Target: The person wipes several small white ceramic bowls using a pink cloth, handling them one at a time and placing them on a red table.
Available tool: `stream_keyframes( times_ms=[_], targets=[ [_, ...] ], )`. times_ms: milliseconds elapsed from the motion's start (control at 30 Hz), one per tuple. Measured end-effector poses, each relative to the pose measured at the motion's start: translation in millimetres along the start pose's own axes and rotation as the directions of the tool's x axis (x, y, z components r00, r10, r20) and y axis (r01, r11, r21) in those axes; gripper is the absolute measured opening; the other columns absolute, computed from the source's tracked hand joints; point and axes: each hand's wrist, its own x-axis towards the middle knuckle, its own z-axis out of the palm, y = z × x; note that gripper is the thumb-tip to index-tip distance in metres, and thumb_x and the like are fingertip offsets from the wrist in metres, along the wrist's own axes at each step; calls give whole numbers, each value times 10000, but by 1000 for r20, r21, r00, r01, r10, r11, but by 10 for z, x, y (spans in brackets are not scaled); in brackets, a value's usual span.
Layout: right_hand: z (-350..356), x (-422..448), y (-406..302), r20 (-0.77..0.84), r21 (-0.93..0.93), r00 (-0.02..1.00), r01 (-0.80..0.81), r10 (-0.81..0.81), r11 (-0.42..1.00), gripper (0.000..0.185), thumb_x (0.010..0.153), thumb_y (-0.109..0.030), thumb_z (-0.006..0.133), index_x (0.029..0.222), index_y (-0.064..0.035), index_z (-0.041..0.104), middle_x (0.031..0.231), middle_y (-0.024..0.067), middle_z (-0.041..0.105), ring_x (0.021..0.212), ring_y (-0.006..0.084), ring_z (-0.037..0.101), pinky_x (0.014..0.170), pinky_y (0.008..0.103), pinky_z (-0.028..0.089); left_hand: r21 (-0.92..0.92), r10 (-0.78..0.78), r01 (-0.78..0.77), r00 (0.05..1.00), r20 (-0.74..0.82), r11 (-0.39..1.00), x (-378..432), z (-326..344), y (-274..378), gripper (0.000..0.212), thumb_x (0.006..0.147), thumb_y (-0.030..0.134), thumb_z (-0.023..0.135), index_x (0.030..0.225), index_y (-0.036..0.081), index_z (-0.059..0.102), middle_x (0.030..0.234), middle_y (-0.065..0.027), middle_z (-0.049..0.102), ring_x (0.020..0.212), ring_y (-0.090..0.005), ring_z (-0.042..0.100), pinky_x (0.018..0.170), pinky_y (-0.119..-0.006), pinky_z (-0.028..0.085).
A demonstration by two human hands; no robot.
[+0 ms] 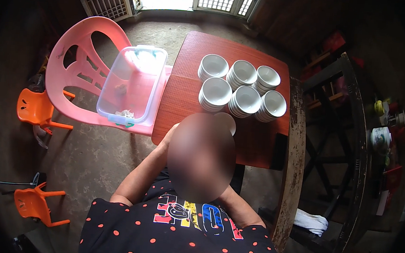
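A blurred oval patch hides most of both hands at the near edge of the red-brown wooden table (pixel 186 100). Of my left hand (pixel 171 134), only the outer edge shows, beside the table's near left corner. My right forearm (pixel 237 206) reaches up into the patch, and its hand cannot be made out. Whether either hand holds something is hidden. A white bowl (pixel 227 123) pokes out partly from behind the patch. Just beyond it stand several stacks of white bowls, in two rows; the near row includes a left stack (pixel 216 93), a middle stack (pixel 245 99) and a right stack (pixel 272 105).
Left of the table, a clear plastic bin (pixel 130 85) with crumpled white scraps rests on a pink plastic chair (pixel 59 61). Two small orange chairs (pixel 36 106) stand on the floor. A worn wooden bench (pixel 293 162) borders the table's right side, with a white cloth (pixel 311 222) on it.
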Motion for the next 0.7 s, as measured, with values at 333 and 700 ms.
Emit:
stream_keyframes(
  times_ms=[333,700],
  targets=[
    [26,-127,-15,56,407,836,-518,545,752,211,909,-135,554,1038,31,579,773,160,626,688,284,636,642,341,494,303,389,-369,921,-7,879,-137,354,66,391,913,278,473,1047,-67,600,957,-132,661,854,-191,623,802,-306,494],
    [86,-144,123,-38,-139,996,-80,75,987,257,768,-23,660,1016,21,610,943,193,637,914,331,636,825,395,507,37,36,-34,997,-62,999,-70,175,195,305,930,262,497,970,-20,607,877,-128,659,779,-196,646,698,-314,533]
  ],
)
